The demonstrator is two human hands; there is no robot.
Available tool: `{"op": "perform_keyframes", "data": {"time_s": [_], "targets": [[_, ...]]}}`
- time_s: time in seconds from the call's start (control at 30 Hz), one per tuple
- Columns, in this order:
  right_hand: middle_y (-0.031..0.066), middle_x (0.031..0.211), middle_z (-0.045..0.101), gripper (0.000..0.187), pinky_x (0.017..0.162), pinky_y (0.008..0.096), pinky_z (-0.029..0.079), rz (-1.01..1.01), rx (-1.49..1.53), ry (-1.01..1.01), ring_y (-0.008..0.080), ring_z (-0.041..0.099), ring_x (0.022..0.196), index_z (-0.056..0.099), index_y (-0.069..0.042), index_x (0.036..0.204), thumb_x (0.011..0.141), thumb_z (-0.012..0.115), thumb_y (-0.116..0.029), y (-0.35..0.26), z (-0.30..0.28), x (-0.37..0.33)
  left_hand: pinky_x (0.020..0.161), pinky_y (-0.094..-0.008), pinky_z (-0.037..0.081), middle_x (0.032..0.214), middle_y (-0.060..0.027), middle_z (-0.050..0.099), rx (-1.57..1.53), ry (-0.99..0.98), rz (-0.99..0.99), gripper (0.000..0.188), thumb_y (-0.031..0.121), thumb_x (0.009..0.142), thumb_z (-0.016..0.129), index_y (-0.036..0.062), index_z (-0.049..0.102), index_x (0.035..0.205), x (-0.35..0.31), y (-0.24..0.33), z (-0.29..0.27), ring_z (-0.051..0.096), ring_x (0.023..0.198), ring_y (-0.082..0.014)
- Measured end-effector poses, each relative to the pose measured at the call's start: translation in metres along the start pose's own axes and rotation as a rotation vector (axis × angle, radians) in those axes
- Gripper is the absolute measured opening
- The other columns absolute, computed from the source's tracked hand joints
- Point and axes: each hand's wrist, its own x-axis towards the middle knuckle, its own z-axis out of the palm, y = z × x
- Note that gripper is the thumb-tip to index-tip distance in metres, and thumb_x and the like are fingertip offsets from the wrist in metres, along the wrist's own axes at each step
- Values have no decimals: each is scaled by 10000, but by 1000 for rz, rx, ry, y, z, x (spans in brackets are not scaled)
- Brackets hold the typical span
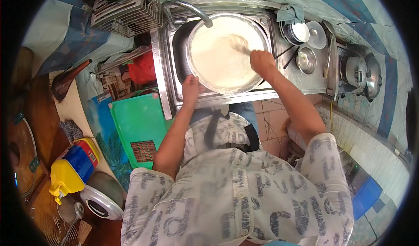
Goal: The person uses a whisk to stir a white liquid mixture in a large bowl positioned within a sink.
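Note:
A wide round metal basin (192, 73) filled with a pale cream-coloured liquid (214, 62) rests over the sink (179, 78). At its near left edge, my left hand (190, 88) grips the rim. My right hand (263, 64) is closed round the handle of a stirring tool (244, 50), above the basin's right side. The tool's head dips into the liquid, smeared by motion, so its exact kind cannot be made out. Swirl marks show on the liquid around it. A curved chrome faucet (192, 6) reaches over the basin's far left rim.
Right of the sink stand a small metal bowl (306, 60), a pot (298, 33) with a cloth, and a stove with a lidded pot (355, 71). A wire rack (126, 12) is at the far left. Nearer are a green board (139, 115) and a yellow jug (65, 176).

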Motion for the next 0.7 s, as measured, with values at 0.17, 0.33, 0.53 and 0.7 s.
{"op": "perform_keyframes", "data": {"time_s": [0.17,0.33,0.53,0.7], "targets": [[167,907,701,219,758,428,547,-255,-191,-216,320,691,849,681,-78,1002,858,557,-186,-30,-1,-7,588,-253,550,837,-49,588,-19,23,0,140,164,980,476,38,535,997,-6,4,2,611,648,-131],[158,867,701,190,729,419,552,-51,-97,-35,328,690,828,669,-66,969,845,558,-157,9,1,7,564,-238,548,831,-46,580,9,-10,15,138,158,975,487,33,535,1005,-1,0,1,608,642,-128],[170,910,704,196,743,390,558,-197,-67,-39,296,701,836,693,-52,892,853,523,-141,-19,-3,4,577,-248,550,808,-44,588,-8,16,9,146,167,984,476,37,538,1005,-8,0,1,614,639,-137],[150,927,712,250,768,396,550,-212,-221,-86,275,701,865,700,-73,956,882,470,-138,0,4,-9,589,-247,552,824,-52,602,6,18,14,161,174,987,470,30,540,1010,-1,-1,1,620,653,-137]]}}
